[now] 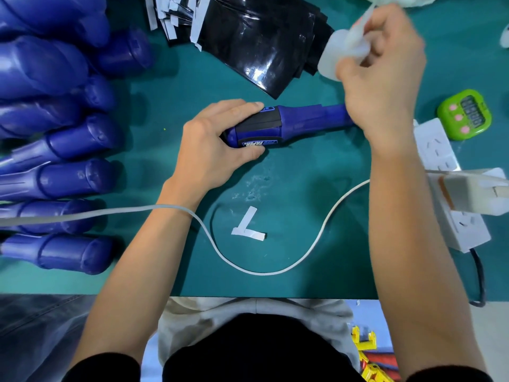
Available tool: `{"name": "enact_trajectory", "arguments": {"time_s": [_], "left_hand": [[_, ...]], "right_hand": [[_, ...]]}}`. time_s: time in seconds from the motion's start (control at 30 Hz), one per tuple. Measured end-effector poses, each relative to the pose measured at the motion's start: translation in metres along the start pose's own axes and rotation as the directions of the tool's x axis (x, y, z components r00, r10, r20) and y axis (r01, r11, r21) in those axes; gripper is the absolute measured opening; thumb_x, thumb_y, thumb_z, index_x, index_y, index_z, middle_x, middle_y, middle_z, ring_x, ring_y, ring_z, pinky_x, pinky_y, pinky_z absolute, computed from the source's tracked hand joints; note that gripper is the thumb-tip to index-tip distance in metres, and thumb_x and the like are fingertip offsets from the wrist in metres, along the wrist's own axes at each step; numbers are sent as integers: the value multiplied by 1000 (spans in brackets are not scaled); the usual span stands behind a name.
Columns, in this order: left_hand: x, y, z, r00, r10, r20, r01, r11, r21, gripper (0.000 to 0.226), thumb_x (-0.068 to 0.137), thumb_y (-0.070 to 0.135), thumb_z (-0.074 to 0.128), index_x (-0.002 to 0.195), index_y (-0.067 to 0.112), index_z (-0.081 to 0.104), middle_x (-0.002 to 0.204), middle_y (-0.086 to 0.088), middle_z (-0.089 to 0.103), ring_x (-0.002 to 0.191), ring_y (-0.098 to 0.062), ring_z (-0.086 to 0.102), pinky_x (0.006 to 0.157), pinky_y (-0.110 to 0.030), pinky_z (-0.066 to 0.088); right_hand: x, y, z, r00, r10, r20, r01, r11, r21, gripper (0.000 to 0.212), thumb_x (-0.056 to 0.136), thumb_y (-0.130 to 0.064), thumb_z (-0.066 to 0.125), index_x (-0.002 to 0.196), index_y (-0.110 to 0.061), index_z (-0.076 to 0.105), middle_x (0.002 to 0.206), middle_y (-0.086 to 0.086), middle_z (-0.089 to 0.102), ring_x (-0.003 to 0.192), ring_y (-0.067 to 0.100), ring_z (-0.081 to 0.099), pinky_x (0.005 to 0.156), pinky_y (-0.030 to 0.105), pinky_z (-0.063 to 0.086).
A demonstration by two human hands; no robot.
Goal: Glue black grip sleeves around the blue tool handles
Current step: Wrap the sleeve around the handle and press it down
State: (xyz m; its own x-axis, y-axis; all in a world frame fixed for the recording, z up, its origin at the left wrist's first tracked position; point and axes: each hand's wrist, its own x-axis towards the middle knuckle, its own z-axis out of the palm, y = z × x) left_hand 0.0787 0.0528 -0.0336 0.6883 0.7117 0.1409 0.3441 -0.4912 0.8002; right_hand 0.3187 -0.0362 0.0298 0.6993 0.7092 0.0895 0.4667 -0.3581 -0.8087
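1. teal table (303,172) is filling most of the view, with its near edge showing at the bottom.
2. right hand (385,78) is gripping a whitish squeeze bottle (329,55). motion is blurring both, so the nozzle and whatever is inside are impossible to make out.
3. that hand is also covering the narrow right end of the blue tool handle (311,119).
4. the handle is lying mid-table with its long axis running left to right, thick end pointing left.
5. left hand (214,144) is clasping that thick end, its fingers lying over a black grip sleeve (261,121) that is wrapping the handle. the two hands are working apart.
6. more blue handles (68,175) are lying stacked along the left, cut off by the edge.
7. loose black sleeves (261,37) are sitting in a pile behind the handle.
8. two white strips (248,227) are lying near the table's front edge.
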Motion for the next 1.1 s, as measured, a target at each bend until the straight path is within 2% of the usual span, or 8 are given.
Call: {"name": "enact_trajectory", "arguments": {"time_s": [0.23, 0.3, 0.4, 0.47, 0.6, 0.73, 0.93, 1.1], "left_hand": [[2, -1, -2, 1000, 2, 3, -2, 1000, 13, 63, 69, 21, 94, 129, 23, 74, 121, 16, 66, 113, -3, 62, 104, -19, 44], [1, 0, -2, 1000, 2, 4, -2, 1000, 11, 63, 69, 21, 93, 129, 23, 74, 120, 17, 65, 113, -2, 61, 104, -18, 44], [1, 0, -2, 1000, 4, 8, -4, 1000, 3, 63, 69, 22, 93, 130, 22, 74, 121, 18, 64, 112, -3, 62, 104, -19, 44], [2, 0, -2, 1000, 11, 11, -11, 1000, 1, 63, 70, 22, 93, 130, 22, 73, 122, 21, 63, 113, -5, 62, 104, -22, 46], [2, -1, 0, 1000, 22, 22, -22, 1000, 16, 64, 70, 22, 94, 131, 22, 73, 123, 18, 63, 113, -9, 62, 104, -26, 47], [1, -1, 0, 999, 33, 34, -34, 999, 17, 64, 72, 20, 93, 132, 20, 72, 125, 15, 63, 115, -11, 62, 104, -27, 48], [3, -2, -1, 999, 34, 37, -34, 999, 7, 64, 73, 20, 93, 133, 20, 72, 126, 14, 64, 116, -11, 62, 104, -29, 49], [2, -2, -1, 999, 35, 31, -35, 999, 2, 64, 72, 20, 94, 133, 20, 72, 127, 13, 64, 117, -13, 62, 104, -34, 50]], "right_hand": [[-4, 5, 0, 993, 122, 3, -119, 971, -206, 34, 84, -8, 53, 117, -13, 59, 98, -11, 65, 88, 13, 60, 82, 23, 48], [-17, 1, -6, 978, 126, -168, -160, 966, -205, 31, 85, -13, 58, 115, -14, 62, 97, -16, 65, 90, 9, 66, 87, 31, 54], [-42, -5, -14, 934, 49, -353, -101, 986, -132, 16, 85, -23, 61, 93, -14, 71, 72, -16, 63, 66, 8, 64, 71, 35, 55], [-55, -10, -10, 973, -37, -228, 28, 999, -43, 12, 89, -18, 65, 87, -11, 74, 71, -9, 67, 65, 9, 61, 68, 27, 50], [-58, -18, 11, 983, -88, 160, 95, 995, -40, 23, 99, -18, 61, 109, -16, 81, 107, -9, 76, 101, 3, 64, 87, 14, 44], [-50, -14, 26, 946, -11, 323, 48, 993, -106, 30, 102, -25, 57, 122, -25, 79, 102, -17, 73, 81, -10, 56, 78, 6, 37], [-49, -8, 25, 930, 5, 367, 31, 995, -92, 28, 99, -30, 61, 121, -27, 79, 103, -20, 75, 82, -18, 57, 78, 2, 37], [-49, -12, 25, 934, 16, 357, 22, 995, -101, 27, 97, -33, 64, 119, -28, 79, 100, -22, 75, 93, -5, 65, 89, 11, 47]]}}
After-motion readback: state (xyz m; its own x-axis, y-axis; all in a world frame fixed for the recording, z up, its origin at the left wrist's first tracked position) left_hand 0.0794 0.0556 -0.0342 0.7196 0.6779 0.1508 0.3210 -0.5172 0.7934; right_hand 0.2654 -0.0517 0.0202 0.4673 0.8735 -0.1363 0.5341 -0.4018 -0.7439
